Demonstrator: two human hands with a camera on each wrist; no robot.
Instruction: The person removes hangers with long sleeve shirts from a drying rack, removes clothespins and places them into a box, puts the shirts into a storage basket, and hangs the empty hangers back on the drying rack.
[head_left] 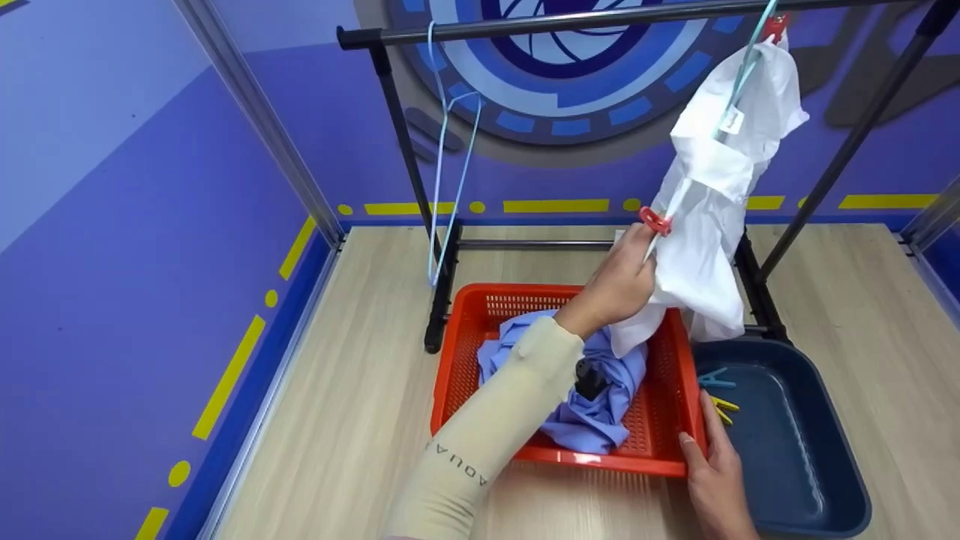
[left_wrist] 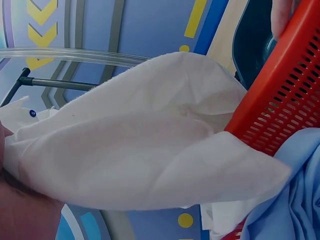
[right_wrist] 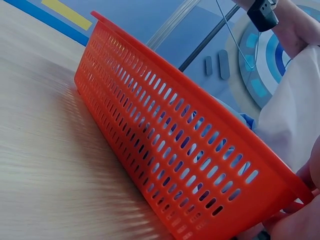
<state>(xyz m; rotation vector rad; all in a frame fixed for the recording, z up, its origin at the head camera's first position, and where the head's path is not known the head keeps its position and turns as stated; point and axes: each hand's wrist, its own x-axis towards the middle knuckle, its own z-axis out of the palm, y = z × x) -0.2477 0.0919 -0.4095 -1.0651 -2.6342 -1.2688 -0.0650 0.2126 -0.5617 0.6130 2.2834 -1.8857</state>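
Your left hand (head_left: 624, 277) pinches the edge of the white shirt (head_left: 705, 247), just beside a red clip (head_left: 655, 220). The shirt hangs on a hanger (head_left: 742, 79) from the black rail (head_left: 585, 22), its lower end at the basket's far right corner. Your right hand (head_left: 716, 472) grips the red basket (head_left: 652, 466), thumb on the rim; blue cloth (head_left: 517, 337) lies inside.
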